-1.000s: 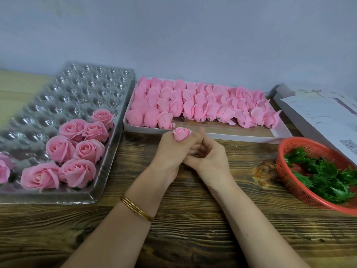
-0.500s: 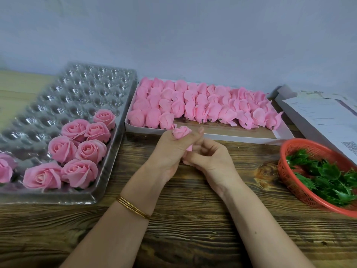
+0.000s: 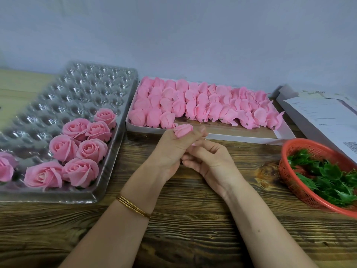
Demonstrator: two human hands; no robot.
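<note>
left hand fingers curled round pink rose bud, above wooden table | right hand curled just beneath, touching left; possibly pinching a petal, can't tell

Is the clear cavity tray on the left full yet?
No, mostly empty. In the clear cavity tray, finished pink roses sit only in the near cavities; the rows of cavities behind them hold nothing.

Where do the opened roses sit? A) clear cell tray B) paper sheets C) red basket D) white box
A: the opened roses sit in cells of the clear tray; the white box holds closed buds, the red basket green leaves.
</note>
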